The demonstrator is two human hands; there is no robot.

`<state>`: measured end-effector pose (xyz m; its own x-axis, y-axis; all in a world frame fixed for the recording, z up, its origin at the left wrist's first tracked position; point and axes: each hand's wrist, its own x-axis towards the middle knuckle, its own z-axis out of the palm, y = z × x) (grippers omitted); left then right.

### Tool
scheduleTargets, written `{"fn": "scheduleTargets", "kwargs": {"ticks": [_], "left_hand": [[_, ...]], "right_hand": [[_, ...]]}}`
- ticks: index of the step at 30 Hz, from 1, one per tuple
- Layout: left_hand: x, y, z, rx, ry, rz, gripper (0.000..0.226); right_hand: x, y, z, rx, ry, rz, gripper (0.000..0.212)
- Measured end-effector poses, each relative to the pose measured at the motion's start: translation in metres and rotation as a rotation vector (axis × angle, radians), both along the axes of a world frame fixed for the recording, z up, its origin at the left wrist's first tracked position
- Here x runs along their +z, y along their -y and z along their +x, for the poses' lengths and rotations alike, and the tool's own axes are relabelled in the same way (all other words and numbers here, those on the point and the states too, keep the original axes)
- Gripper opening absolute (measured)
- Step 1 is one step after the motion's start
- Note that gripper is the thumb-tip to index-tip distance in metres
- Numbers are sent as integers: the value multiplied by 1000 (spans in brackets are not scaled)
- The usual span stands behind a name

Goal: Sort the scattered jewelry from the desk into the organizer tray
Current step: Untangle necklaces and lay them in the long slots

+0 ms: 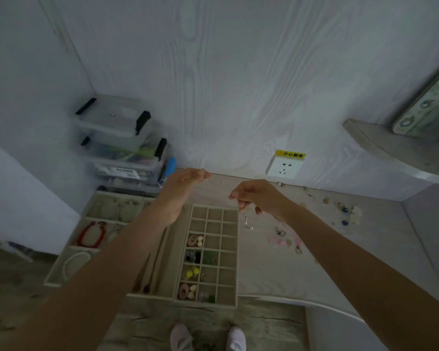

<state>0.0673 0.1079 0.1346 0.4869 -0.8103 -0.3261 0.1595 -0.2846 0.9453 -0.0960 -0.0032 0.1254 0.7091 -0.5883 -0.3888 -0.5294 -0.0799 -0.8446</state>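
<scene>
Your left hand [185, 184] is raised, its fingertips pinched on one end of a thin chain [246, 222]. Your right hand [257, 198] has its fingers curled round the other end, and a short length with small beads dangles just below them.

Under both hands sits the grid tray [235, 262]: its cells nearest your fingers hold nothing, and the ones farther toward you hold pink rings, dark and green beads, and yellow beads. Left of your left fingers, a wider tray [61, 269] holds a red bracelet [91, 234] and a white bead bracelet [74, 263]. Right of your right fingers, loose jewelry [287, 240] lies scattered on the desk [340, 262].
</scene>
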Motion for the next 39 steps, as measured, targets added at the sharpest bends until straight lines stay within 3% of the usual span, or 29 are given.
{"fn": "scheduleTargets", "kwargs": {"ticks": [8, 11, 15, 19, 24, 27, 30, 36, 39], "left_hand": [[1, -33, 39, 53, -64, -71, 28], [1, -44, 47, 79, -102, -134, 31], [-4, -60, 52, 101, -113, -94, 30], [-13, -76, 55, 67, 13, -5, 30], [-30, -92, 58, 87, 124, 70, 34], [-38, -99, 55, 73, 188, 63, 34], [-46, -104, 51, 62, 259, 32, 33], [-65, -107, 48, -102, 636, 58, 31], [-75, -109, 45, -107, 724, 57, 29]], "right_hand": [[-16, -21, 33, -89, 3, -92, 8], [-18, -31, 48, -126, 18, -109, 17], [-21, -48, 63, -157, 37, -46, 18], [-30, -67, 79, -182, 79, 73, 25], [-53, -88, 92, -64, -112, -136, 21], [-59, -98, 92, 13, -127, -184, 19], [-62, -106, 90, -14, -88, -28, 19], [-70, -115, 100, -122, -33, 399, 34], [-80, -121, 96, -85, -31, 313, 30]]}}
